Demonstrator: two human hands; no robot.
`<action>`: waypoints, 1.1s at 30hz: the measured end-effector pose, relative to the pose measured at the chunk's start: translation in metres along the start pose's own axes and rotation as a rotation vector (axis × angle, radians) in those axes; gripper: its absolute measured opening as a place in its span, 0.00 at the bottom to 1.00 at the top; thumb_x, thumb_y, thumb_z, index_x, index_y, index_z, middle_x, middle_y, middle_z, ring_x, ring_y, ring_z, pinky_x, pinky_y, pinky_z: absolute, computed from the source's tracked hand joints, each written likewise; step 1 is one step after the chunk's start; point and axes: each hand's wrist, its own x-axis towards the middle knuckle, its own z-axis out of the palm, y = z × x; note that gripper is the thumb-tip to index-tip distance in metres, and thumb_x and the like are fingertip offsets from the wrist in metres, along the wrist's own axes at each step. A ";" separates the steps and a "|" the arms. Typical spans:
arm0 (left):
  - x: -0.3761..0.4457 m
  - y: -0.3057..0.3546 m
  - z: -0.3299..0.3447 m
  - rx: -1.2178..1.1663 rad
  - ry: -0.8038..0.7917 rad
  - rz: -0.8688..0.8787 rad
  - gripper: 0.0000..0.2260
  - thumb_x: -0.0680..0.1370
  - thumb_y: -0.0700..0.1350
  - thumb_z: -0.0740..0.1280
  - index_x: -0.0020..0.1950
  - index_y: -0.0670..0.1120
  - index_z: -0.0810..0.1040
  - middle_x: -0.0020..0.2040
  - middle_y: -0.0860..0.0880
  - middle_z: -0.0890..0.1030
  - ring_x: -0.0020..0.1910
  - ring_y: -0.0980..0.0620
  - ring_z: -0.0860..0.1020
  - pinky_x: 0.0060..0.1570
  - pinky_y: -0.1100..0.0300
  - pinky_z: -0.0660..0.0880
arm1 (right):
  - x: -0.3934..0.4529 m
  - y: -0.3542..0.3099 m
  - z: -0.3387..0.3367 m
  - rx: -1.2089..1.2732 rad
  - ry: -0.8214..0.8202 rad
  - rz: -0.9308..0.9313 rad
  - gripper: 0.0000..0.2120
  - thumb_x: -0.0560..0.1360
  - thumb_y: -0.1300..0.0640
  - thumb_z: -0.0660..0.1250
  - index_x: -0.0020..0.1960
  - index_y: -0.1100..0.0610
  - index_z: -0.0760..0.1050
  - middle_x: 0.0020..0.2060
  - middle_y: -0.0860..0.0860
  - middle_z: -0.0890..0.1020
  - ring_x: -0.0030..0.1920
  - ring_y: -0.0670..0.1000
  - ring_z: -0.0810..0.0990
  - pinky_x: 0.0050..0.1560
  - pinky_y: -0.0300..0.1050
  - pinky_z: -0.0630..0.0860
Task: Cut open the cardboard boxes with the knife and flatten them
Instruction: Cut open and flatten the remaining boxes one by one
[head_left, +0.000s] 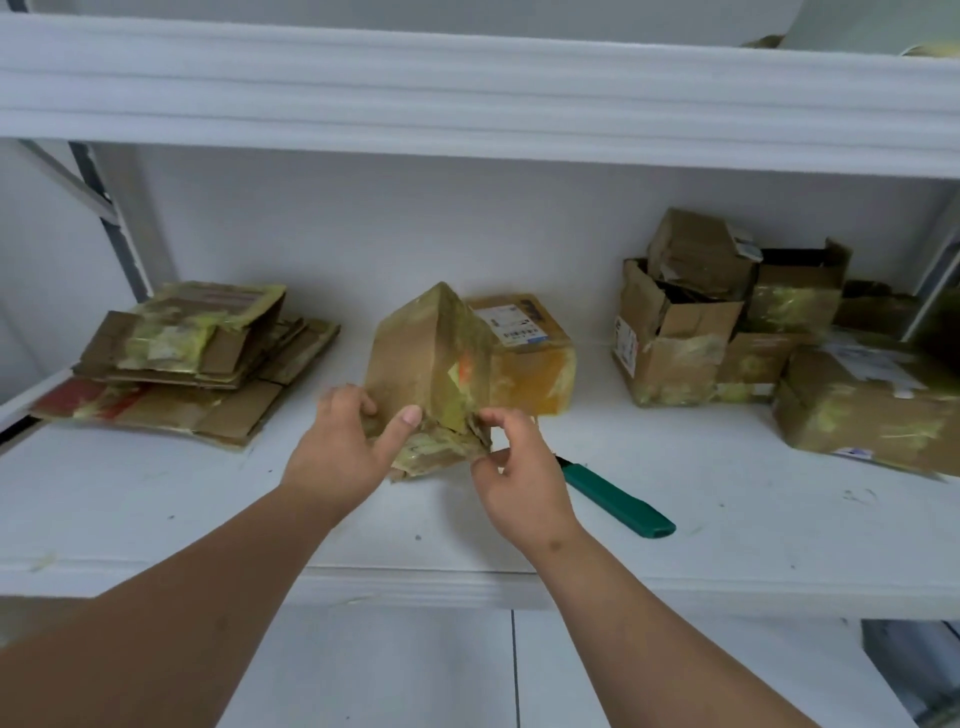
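A small taped cardboard box (423, 358) stands tilted on one end in the middle of the white shelf (727, 530). My left hand (345, 444) grips its lower left side, thumb across the front. My right hand (519, 473) pinches the torn flap at the box's bottom right corner. The knife (618, 501), with a green handle, lies on the shelf just right of my right hand; its blade end is hidden behind that hand.
A stack of flattened cardboard (192, 364) lies at the left. Another taped box (530, 353) with a label sits right behind the held one. Several opened and sealed boxes (727, 322) crowd the right side. An upper shelf (467, 88) overhangs.
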 end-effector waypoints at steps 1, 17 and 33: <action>-0.002 0.002 0.002 -0.003 -0.021 -0.037 0.33 0.66 0.72 0.56 0.59 0.47 0.69 0.57 0.50 0.69 0.49 0.47 0.74 0.47 0.54 0.68 | -0.002 0.002 -0.002 -0.016 -0.023 -0.023 0.20 0.77 0.60 0.65 0.66 0.45 0.71 0.57 0.37 0.73 0.47 0.43 0.79 0.54 0.45 0.78; -0.036 0.059 0.041 0.203 -0.047 -0.114 0.39 0.70 0.68 0.68 0.74 0.51 0.62 0.69 0.50 0.60 0.64 0.45 0.70 0.62 0.50 0.71 | -0.016 0.078 -0.075 -0.285 0.071 0.002 0.19 0.75 0.63 0.64 0.65 0.52 0.77 0.60 0.50 0.71 0.53 0.56 0.78 0.60 0.51 0.74; -0.043 0.063 0.045 0.773 -0.370 0.093 0.30 0.76 0.57 0.55 0.79 0.61 0.53 0.79 0.58 0.51 0.78 0.47 0.44 0.76 0.44 0.44 | -0.005 0.102 -0.119 -0.687 -0.285 0.330 0.14 0.80 0.57 0.55 0.63 0.58 0.70 0.58 0.55 0.71 0.57 0.57 0.73 0.50 0.48 0.69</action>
